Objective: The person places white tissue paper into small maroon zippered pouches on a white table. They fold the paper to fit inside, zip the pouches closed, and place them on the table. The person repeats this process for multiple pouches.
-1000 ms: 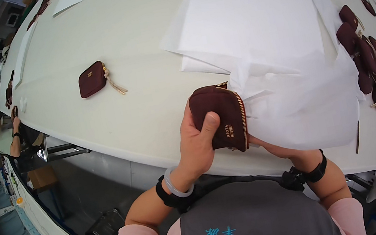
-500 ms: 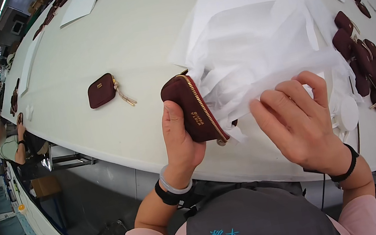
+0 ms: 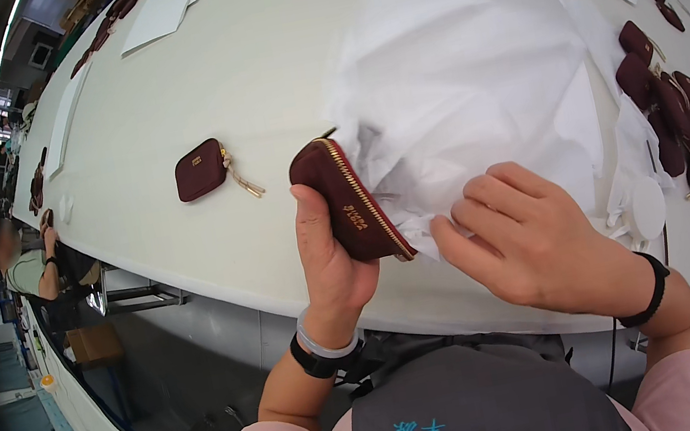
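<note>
A dark maroon zip pouch [image 3: 341,202] with gold zipper teeth and small gold lettering is tilted in my left hand [image 3: 330,255], thumb across its face. White tissue paper [image 3: 471,92] spreads from the pouch's unzipped mouth, with a crumpled part lying at the opening. Just right of the pouch, my right hand [image 3: 525,244] has its fingers curled and closed at the edge of the tissue paper. Its fingertips seem to pinch that edge. How far the paper reaches into the pouch is hidden.
A second maroon pouch [image 3: 200,169] with a beige cord pull lies to the left on the pale table [image 3: 247,76]. Many more maroon pouches [image 3: 679,120] are heaped at the right. A white round object [image 3: 645,209] sits near them. At the far left, another person [image 3: 29,257] works along the table edge.
My right hand has moved left, closer to the pouch mouth, and its fingers have curled tighter. The tissue paper has settled flatter and wider over the table. My left hand still holds the pouch.
</note>
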A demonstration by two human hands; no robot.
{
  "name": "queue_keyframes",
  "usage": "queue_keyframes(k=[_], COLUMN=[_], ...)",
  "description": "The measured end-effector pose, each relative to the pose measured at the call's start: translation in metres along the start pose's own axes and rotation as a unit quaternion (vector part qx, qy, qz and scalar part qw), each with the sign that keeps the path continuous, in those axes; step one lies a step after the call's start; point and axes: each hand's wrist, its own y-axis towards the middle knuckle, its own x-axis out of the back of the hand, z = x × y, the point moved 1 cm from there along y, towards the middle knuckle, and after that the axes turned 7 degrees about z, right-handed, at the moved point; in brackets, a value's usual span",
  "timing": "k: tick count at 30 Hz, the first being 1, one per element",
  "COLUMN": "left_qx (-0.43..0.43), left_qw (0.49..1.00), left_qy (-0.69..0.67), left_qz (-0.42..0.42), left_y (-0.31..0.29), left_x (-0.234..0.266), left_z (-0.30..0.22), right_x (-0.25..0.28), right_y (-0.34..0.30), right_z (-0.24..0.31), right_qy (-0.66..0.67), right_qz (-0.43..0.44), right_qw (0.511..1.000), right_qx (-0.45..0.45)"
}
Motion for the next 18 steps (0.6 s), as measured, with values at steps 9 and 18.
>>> queue_keyframes(k=[9,18], left_qx=[-0.089,-0.084], left_qw=[0.980,0.953], left_qy=[0.162,0.266], left_qz=[0.067,0.120], left_y=[-0.007,-0.024], left_x=[-0.029,-0.029], left_z=[-0.012,0.000], right_x=[0.026,-0.025], right_y=[-0.004,-0.030], right_z=[-0.005,-0.019], right_qy=[0.740,0.800], right_qz=[0.038,0.118], right_qw=[0.647,0.557], right_qx=[-0.181,-0.190])
